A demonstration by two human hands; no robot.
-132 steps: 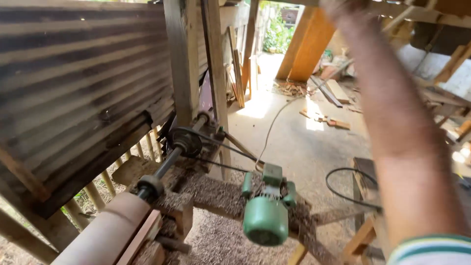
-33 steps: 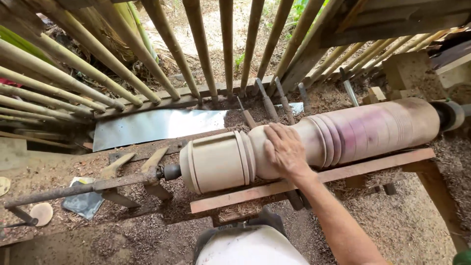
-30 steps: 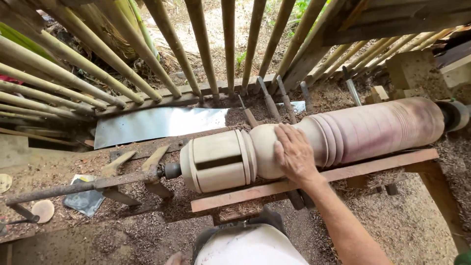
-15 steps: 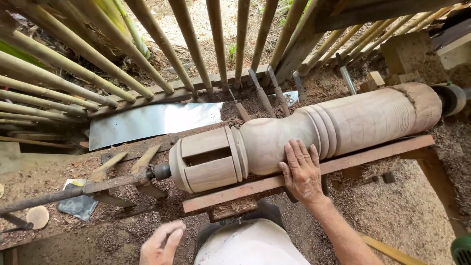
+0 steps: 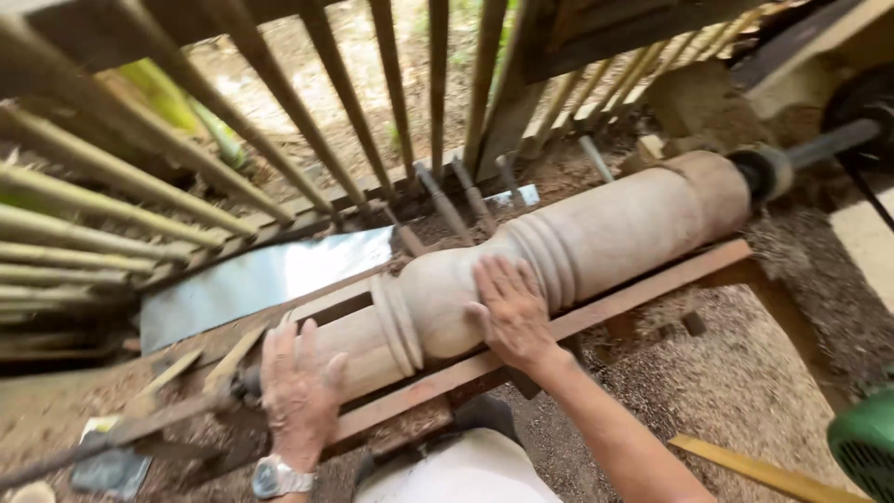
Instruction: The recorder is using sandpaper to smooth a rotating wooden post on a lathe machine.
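The long, pale turned wooden column, with its bulbous belly, ringed beads and slotted square end, lay horizontally between the centres of a rough wooden lathe bench strewn with shavings. The right hand rested flat on the column's rounded belly, fingers spread and palm down, gripping nothing. The left hand, wearing a silver wristwatch, lay open over the column's slotted square end, fingers extended toward the tailstock side; whether it pressed or merely touched could not be told.

Just in front of the column ran a reddish wooden tool-rest rail, parallel to it. Behind the column, several dark-handled turning chisels leaned against the fence of slanted wooden poles, and a shiny metal sheet lay flat beyond the column's left end. At the column's right end a dark steel drive shaft led off to the edge of view. A green motor housing showed well to the right of the column, low down.

Judging by both open palms on the wood, the step in hand appeared to be feeling the surface and checking the profile. The next move would call for a light, even touch along the beads and a firm seat between the centres.
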